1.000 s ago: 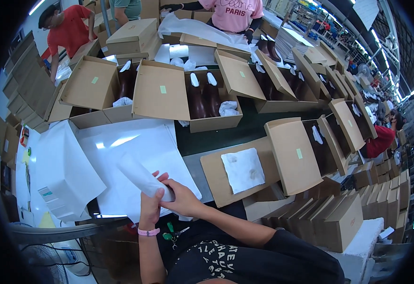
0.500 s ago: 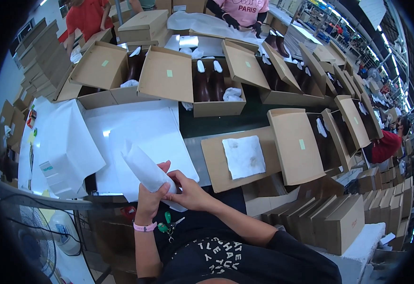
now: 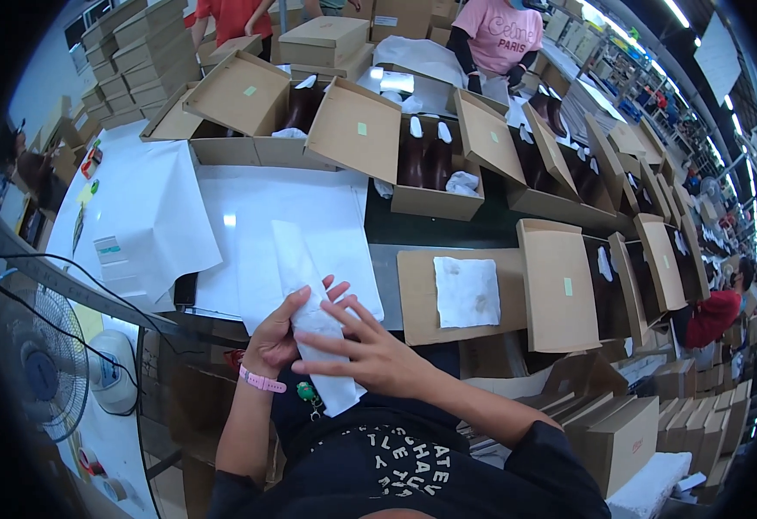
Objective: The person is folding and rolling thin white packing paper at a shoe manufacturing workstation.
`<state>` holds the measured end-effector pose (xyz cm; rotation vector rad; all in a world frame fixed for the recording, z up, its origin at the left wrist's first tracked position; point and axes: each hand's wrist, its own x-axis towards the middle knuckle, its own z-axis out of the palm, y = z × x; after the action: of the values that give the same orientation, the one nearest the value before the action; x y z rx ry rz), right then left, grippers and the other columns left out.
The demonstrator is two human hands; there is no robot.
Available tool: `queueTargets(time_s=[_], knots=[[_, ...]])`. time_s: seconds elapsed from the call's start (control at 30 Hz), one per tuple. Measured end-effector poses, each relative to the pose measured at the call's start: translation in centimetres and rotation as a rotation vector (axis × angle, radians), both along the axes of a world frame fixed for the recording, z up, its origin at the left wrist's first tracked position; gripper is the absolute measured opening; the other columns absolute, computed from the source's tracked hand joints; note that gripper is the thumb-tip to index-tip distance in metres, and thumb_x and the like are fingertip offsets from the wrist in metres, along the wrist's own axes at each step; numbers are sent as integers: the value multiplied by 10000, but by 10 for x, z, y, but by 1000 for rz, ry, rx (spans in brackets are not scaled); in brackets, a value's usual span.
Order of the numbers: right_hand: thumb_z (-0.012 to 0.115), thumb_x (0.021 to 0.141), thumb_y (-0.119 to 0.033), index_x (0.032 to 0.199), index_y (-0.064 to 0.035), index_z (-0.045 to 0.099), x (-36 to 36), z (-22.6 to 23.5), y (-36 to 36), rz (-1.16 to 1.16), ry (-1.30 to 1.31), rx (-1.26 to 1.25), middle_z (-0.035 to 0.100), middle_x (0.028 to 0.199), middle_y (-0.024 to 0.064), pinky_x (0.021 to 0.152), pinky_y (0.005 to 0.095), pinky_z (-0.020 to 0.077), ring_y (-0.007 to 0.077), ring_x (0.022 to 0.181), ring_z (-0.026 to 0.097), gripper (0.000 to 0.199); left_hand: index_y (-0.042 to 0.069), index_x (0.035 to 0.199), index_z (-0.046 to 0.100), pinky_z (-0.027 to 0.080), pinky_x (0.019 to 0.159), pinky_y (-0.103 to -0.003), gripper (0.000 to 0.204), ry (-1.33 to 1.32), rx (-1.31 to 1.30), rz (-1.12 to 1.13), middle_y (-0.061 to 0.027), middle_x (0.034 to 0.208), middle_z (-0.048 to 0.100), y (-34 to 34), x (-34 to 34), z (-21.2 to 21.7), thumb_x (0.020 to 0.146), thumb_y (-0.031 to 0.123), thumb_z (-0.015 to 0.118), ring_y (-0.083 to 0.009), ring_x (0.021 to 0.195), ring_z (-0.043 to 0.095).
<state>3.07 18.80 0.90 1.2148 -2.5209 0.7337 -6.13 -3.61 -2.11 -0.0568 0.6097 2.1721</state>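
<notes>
Left hand point(image 3: 275, 342) gripping paper roll point(image 3: 316, 316), fingers point(image 3: 338, 290) partly hidden, probably wrapped behind, right hand point(image 3: 378, 356) open across it, roll over bench's point(image 3: 387, 298) near edge, white sheets point(image 3: 275, 199) beyond

The long folded paper bundle point(image 3: 316, 316) is white, the slim wristband point(image 3: 262, 381) pink, the open rectangular cardboard boxes point(image 3: 437, 205) tan with pale-green square stickers point(image 3: 362, 129), the glossy boots point(image 3: 411, 163) dark maroon-brown.
</notes>
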Motion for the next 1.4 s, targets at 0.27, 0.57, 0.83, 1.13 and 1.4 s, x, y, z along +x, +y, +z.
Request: queueTargets(time_s=[0.27, 0.57, 0.83, 1.13, 1.4], knots=[[796, 904, -47, 1547, -280, 708, -6, 29, -10, 295, -83, 21, 675, 1623, -43, 1431, 693, 185, 335, 1707, 356, 690, 10, 1723, 328, 460, 1319, -595, 852, -93, 3, 3, -269, 1744, 435, -3, 19, -5, 1099, 379, 775, -430, 1651, 417], [947, 775, -22, 1336, -262, 860, -16, -6, -8, 163, -315, -242, 509, 1785, 5, 1368, 600, 295, 405, 1730, 264, 616, 38, 1719, 425, 580, 1188, -435, 780, 12, -221, 12, -188, 1674, 549, -10, 29, -34, 1113, 407, 750, -319, 1496, 593], [968, 885, -108, 1261, -181, 848, -9, -49, -22, -221, -237, -512, 210, 1870, 212, 1201, 542, 549, 505, 1709, 213, 402, 8, 1640, 482, 634, 1052, -414, 790, 194, -372, 51, -168, 1489, 660, 8, 41, -14, 1008, 278, 872, -263, 1315, 707], [953, 920, -134, 1821, -223, 159, 12, -82, -21, -313, -756, -942, 203, 1849, 232, 1258, 541, 479, 412, 1636, 412, 1204, 36, 1647, 478, 570, 1140, -398, 942, 296, -148, -148, -83, 1388, 687, 11, 37, -32, 906, 310, 991, -213, 1288, 692], [715, 1116, -194, 1840, -148, 118, 8, -94, -24, -400, -1248, -1359, 434, 1738, 211, 1282, 495, 441, 309, 1566, 493, 940, 48, 1595, 527, 546, 1171, -399, 886, 362, -339, -370, -109, 1418, 703, 5, 34, -21, 852, 105, 1007, -209, 1366, 668]])
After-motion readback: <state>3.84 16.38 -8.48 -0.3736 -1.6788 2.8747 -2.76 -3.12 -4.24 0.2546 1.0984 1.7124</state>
